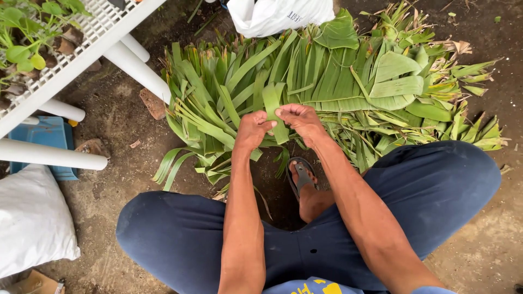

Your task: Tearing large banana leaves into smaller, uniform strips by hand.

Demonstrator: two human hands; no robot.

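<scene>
On the dirt ground between the person's knees, a broad heap of green leaves lies spread out. The left hand and the right hand meet just above the heap's near edge, both pinching one leaf strip between thumb and curled fingers; the strip stands upright between them, its top bent over. A foot in a sandal rests just below the hands. A white plastic bag sits at the far edge of the heap, contents not visible. At left, a white sack lies on the ground, closed, contents hidden. A blue bin sits under a white rack; small green plants sit on the rack.
</scene>
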